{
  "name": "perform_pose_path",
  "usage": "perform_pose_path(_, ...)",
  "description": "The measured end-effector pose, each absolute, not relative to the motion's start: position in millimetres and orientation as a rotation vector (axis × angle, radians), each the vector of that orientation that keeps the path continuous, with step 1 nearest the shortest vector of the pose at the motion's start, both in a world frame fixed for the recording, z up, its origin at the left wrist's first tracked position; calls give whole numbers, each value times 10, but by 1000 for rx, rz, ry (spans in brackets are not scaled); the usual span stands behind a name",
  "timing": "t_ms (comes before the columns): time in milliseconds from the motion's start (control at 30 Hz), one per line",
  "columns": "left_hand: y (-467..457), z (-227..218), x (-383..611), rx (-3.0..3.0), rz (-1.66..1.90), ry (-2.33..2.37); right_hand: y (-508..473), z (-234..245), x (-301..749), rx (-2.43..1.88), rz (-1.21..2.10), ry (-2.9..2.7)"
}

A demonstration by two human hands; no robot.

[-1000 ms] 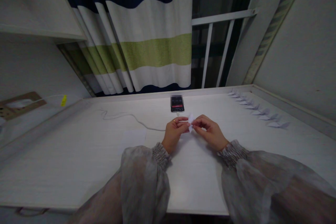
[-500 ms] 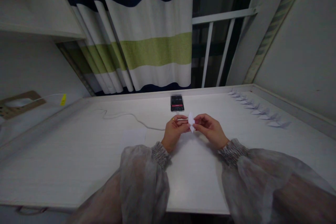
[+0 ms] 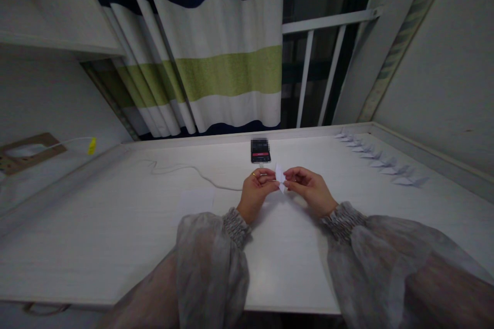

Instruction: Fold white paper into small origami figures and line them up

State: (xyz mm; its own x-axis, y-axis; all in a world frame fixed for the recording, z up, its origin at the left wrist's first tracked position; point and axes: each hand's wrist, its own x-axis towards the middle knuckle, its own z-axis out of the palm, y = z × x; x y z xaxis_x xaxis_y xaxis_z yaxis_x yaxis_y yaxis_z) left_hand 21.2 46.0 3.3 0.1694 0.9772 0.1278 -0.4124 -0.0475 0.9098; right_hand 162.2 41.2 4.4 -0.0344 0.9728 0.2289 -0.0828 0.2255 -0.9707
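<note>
Between my two hands, above the white desk [image 3: 96,236], is a small piece of folded white paper [image 3: 280,175], narrow and pointed at its upper and lower ends. My left hand [image 3: 258,193] pinches its left side between thumb and fingers; a ring shows on one finger. From the right, my right hand [image 3: 311,190] pinches the other side with thumb and forefinger. The fingertips partly cover the paper, so its finer folds cannot be made out.
Several folded white paper figures [image 3: 409,180] stand in a row at the right. A phone [image 3: 260,151] lies beyond my hands, with a white cable [image 3: 196,168] running left. A flat white sheet [image 3: 196,199] lies left of my left arm. A striped curtain [image 3: 227,72] hangs behind.
Both hands keep their pinch on the folded paper. The paper has tilted very slightly, and the fingers have hardly shifted.
</note>
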Motion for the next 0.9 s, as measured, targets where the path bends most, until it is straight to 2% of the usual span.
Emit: perform_pose_path(900, 460, 26, 210, 1076, 1291, 746, 401, 58, 1625, -916, 1102, -1370)
